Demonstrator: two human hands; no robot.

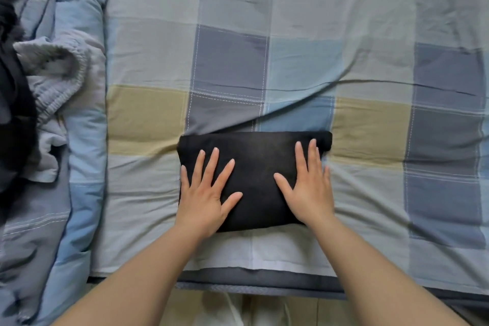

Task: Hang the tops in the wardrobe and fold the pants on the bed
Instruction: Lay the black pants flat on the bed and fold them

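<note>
Both hands flat on folded black fabric pants (254, 177), near front edge of blue-and-yellow checked bed sheet (370, 61).
L to R: grey ribbed-waist garment (60, 74) at bed's left edge w/ dark clothes; left hand (206, 193) fingers spread, pressing; right hand (309, 188) same, fingers straight.

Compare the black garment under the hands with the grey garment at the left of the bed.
The black garment is folded into a neat flat rectangle; the grey garment lies crumpled and unfolded. The black one sits mid-bed on the checked sheet; the grey one lies on the bunched quilt. Both hands press the black one; nothing touches the grey. Both lie on the bed.
</note>
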